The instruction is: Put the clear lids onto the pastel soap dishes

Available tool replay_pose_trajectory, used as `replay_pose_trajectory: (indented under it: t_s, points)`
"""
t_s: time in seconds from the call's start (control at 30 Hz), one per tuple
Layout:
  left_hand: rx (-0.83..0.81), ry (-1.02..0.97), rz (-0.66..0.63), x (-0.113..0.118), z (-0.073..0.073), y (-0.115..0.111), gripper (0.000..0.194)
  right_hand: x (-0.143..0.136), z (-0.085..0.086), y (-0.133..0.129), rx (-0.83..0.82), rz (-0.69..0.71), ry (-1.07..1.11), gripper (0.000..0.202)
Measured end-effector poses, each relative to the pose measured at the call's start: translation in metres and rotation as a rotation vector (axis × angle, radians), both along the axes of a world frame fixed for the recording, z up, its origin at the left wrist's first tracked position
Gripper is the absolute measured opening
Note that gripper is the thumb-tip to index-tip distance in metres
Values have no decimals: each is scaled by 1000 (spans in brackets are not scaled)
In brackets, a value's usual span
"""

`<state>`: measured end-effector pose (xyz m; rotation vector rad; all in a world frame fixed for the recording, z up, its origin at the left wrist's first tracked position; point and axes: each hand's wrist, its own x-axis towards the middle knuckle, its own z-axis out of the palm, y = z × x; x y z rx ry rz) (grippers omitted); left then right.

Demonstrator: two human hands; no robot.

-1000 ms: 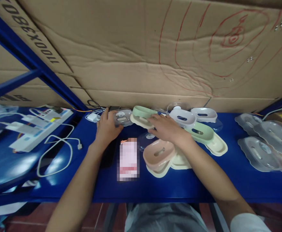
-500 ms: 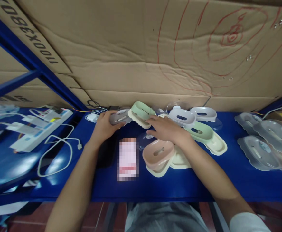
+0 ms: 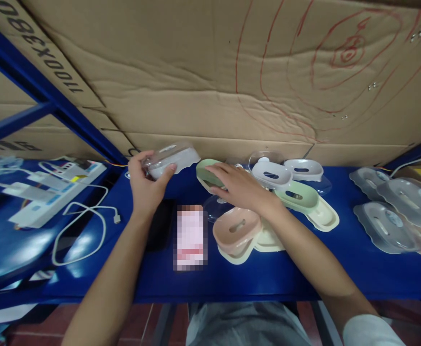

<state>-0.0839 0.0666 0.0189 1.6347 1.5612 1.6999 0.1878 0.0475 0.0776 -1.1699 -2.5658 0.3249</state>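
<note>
Left-hand grip (image 3: 145, 186) around clear-lidded dish (image 3: 176, 159), cardboard (image 3: 160, 62) reading inverted "1100X380"

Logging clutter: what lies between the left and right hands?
In the head view: the clear-topped dish, held in the left hand, then the green dish, partly hidden by the right hand.

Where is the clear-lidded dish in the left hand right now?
In the head view, the clear-lidded dish is left of centre, tilted in the left hand, beside the green dish at the right hand.
</note>
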Motion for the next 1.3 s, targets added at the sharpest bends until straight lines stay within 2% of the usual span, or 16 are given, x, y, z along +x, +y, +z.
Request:
replay_pose_trajectory:
  t_s: [0.13, 0.27, 0.43, 0.57, 0.67, 0.87, 1.1, 1.3]
  points:
    - [26, -109, -149, 29, 3, -13, 61, -1, 4, 2, 127, 37, 113, 44]
    - [-87, -343, -234, 49, -7, -16, 54, 2, 3, 3, 167, 24, 110, 43]
    - [-264, -627, -319, 54, -15, -13, 52, 1, 4, 3, 163, -27, -9, 52]
    - [-348, -801, -351, 53, -16, -12, 48, 2, 3, 4, 182, -19, -68, 34]
    - [-362, -826, -344, 54, -17, -13, 50, 1, -2, 4, 130, 52, -65, 25]
    - [-338, -813, -363, 60, -18, -16, 49, -6, -12, 5, -46, 186, 37, 25]
    - [-294, -849, -421, 62, -20, -17, 47, -4, -13, 15, -148, 211, 60, 15]
    - [-246, -890, -436, 57, -28, -10, 45, -7, -16, 14, -97, 166, 34, 10]
